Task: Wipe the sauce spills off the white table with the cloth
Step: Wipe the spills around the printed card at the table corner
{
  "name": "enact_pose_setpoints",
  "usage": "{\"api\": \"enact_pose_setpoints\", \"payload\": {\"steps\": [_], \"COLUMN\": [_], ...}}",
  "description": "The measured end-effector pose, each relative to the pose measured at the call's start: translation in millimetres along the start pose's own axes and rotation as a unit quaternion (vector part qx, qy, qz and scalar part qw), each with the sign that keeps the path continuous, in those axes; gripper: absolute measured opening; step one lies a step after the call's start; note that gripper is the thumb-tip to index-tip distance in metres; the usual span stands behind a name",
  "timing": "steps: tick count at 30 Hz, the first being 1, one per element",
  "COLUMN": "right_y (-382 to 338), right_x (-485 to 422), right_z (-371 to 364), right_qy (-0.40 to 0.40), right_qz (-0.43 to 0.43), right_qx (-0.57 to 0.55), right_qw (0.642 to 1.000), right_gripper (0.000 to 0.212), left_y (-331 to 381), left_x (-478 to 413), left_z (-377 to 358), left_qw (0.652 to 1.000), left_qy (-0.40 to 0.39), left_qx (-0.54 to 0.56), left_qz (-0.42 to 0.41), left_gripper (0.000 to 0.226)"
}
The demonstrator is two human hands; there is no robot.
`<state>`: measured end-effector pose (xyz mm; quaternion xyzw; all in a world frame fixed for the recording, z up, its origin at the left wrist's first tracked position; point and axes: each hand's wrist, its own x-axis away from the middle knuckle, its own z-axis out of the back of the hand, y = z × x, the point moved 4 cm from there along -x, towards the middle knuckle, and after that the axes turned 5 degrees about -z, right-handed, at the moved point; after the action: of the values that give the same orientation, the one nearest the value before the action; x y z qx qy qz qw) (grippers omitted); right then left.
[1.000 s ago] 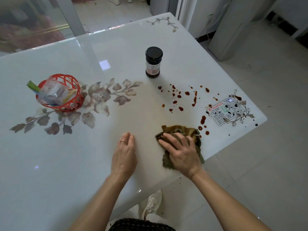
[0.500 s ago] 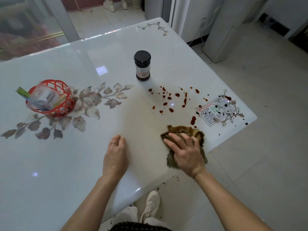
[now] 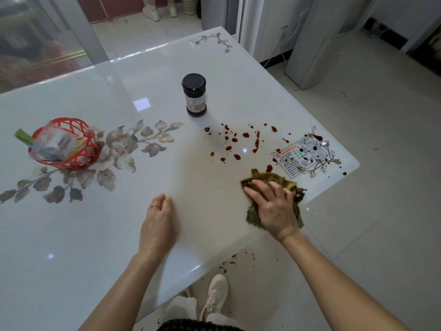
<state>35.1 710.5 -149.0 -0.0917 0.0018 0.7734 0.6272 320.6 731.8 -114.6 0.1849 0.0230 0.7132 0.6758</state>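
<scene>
Capped jar (image 3: 193, 95), red basket (image 3: 71, 161) of packets (image 3: 54, 142), right hand (image 3: 274, 207) pressing cloth (image 3: 282, 179)

- Table (image 3: 119, 235): glossy white, floral print.
- Sauce spills (image 3: 245, 134): red-brown drops, scattered toward the right corner.
- Cloth (image 3: 290, 185): olive-brown, crumpled, just nearer than the drops, at the table's near edge.

Bright, even daylight; glare patches on the glossy table (image 3: 142, 103) up-left of the right hand (image 3: 274, 209); basket (image 3: 64, 144) blurred; edges bowed.
</scene>
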Motion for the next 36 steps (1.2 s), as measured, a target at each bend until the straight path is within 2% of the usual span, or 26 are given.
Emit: {"api": "enact_pose_setpoints", "payload": {"steps": [3,5,8,12,17,21,26,28,32,34,36], "right_y": [-9,-29,-54,-37,-40,-70,-75,-70,-70,-84,-99], "right_x": [-6,-1,11,-2,-26,-17,-44,-62,-73,-67,-63], "right_z": [3,3,-3,-5,-3,-6,-13,-13,-12,-13,-15], "right_qy": [0.015,0.026,0.012,0.003,0.016,0.012,-0.010,-0.014,0.005,0.011,-0.001], "right_qz": [-0.091,-0.108,-0.048,0.033,-0.115,-0.045,0.043,0.030,-0.067,-0.054,-0.004], "right_qx": [-0.016,-0.033,-0.030,-0.017,-0.032,-0.015,0.012,0.017,0.004,0.002,0.001], "right_qw": [0.996,0.993,0.998,0.999,0.993,0.999,0.999,0.999,0.998,0.999,1.000], "right_gripper": [0.052,0.052,0.060,0.055,0.059,0.068,0.072,0.070,0.070,0.070,0.067], "left_y": [2,4,5,2,2,1,3,2,0,0,1], "left_x": [0,0,0,0,0,-1,-6,-8,-15,-18,-19], "left_z": [-1,-2,-2,2,3,1,11,14,17,18,20], "left_qw": [1.000,1.000,1.000,1.000,1.000,1.000,1.000,1.000,0.999,0.999,0.999], "left_qy": [0.000,0.002,0.000,-0.008,-0.001,0.009,0.002,-0.001,-0.002,-0.008,-0.013], "left_qx": [0.002,0.002,0.002,-0.007,0.002,0.004,-0.012,-0.027,-0.037,-0.042,-0.045], "left_qz": [0.005,0.006,0.006,0.001,-0.001,-0.002,0.012,0.010,0.010,0.014,0.017], "left_gripper": [0.050,0.049,0.049,0.049,0.051,0.053,0.043,0.040,0.031,0.028,0.026]}}
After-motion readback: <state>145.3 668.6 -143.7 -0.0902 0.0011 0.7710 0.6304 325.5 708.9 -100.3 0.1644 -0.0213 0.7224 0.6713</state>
